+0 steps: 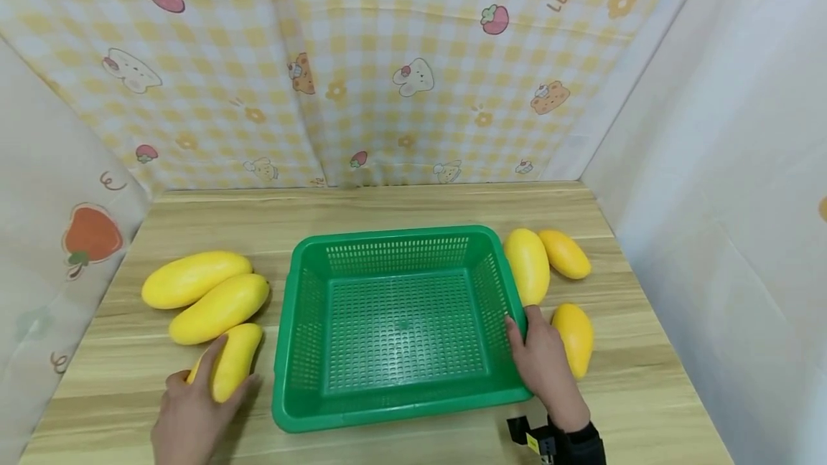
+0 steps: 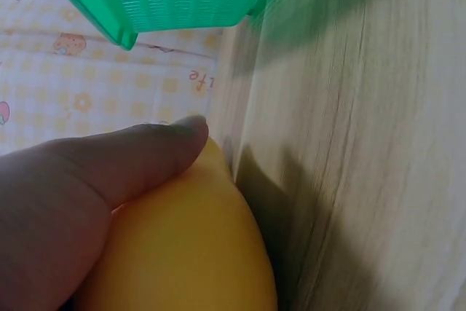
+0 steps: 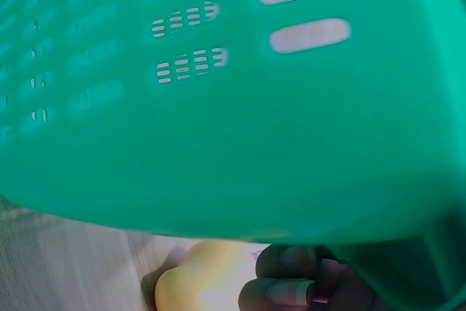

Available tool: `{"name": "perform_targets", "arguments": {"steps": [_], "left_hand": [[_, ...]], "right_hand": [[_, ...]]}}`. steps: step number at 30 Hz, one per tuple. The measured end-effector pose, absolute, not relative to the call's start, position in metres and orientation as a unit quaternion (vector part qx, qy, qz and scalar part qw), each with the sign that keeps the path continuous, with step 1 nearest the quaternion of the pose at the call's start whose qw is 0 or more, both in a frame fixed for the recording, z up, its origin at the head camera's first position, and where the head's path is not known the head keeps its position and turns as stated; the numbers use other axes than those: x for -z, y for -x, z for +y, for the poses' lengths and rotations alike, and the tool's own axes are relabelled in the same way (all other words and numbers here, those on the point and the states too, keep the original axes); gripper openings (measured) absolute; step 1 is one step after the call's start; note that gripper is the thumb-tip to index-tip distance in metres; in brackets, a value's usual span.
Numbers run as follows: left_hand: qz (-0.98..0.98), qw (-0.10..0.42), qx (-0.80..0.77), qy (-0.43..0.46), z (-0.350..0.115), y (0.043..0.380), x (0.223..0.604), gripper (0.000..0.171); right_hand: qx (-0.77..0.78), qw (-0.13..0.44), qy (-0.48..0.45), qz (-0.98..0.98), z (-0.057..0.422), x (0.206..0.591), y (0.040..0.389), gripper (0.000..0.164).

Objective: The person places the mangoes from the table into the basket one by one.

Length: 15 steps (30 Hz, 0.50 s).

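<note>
A green plastic basket (image 1: 403,336) with slotted walls stands in the middle of the table, its inside bare. My right hand (image 1: 545,361) grips its right rim, thumb over the inner side; in the right wrist view curled fingers (image 3: 280,293) show below the green wall (image 3: 218,158). To the left of the basket, my left hand (image 1: 194,407) holds a yellow mango (image 1: 237,361) between thumb and fingers. The left wrist view shows the thumb lying along that mango (image 2: 189,253), which is close to the tabletop. The other left fingers are hidden there.
Two long yellow mangoes (image 1: 197,278) lie just beyond the left hand. Right of the basket are a large mango (image 1: 528,268) against its rim and two smaller ones, one at the back (image 1: 565,255), one beside the right hand (image 1: 573,339). Cloth-covered walls (image 1: 388,128) bound the wooden table (image 1: 388,204).
</note>
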<state>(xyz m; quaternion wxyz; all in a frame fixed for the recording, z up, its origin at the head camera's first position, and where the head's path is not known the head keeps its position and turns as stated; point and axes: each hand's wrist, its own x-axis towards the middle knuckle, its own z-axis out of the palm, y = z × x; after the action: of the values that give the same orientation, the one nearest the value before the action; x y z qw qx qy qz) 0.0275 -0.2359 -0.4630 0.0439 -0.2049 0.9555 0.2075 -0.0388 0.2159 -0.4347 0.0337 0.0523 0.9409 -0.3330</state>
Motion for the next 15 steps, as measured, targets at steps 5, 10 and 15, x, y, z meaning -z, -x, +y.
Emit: {"name": "perform_targets", "arguments": {"steps": [5, 10, 15], "left_hand": [[0.957, 0.061, -0.203, 0.199, -0.236, -0.03, 0.458, 0.083], [0.96, 0.045, -0.204, 0.189, -0.23, -0.03, 0.442, 0.082], [0.964, -0.048, -0.204, 0.161, -0.224, -0.03, 0.425, 0.075]], "right_hand": [[0.334, 0.037, -0.054, 0.94, 0.214, 0.435, 0.04, 0.024], [0.336, 0.032, -0.052, 0.94, 0.216, 0.435, 0.04, 0.026], [0.34, 0.031, -0.054, 0.938, 0.217, 0.435, 0.039, 0.024]]}}
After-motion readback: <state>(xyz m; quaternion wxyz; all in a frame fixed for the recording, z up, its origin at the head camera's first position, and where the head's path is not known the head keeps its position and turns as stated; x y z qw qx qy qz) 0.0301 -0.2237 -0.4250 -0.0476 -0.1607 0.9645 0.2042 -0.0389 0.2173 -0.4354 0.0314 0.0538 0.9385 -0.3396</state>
